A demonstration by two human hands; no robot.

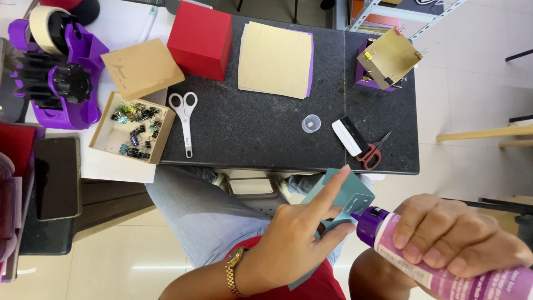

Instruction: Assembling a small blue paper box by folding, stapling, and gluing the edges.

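Left hand [297,236] is holding a teal card piece [344,194] over the lap, index finger lying along it, thumb underneath. Right hand [458,236] is gripping a pink glue bottle [438,266], its purple nozzle [366,219] pointing at the card's edge, apparently touching. Dark surface [266,128] above is carrying white scissors [185,119], a red box [201,38], tan sheets [276,60], a clear cap [311,123], and a tray of binder clips [132,128] just left.

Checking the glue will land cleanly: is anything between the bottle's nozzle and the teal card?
Nothing visible. The right hand aims the glue bottle nozzle at the teal card; the left hand grips the card just beside it.
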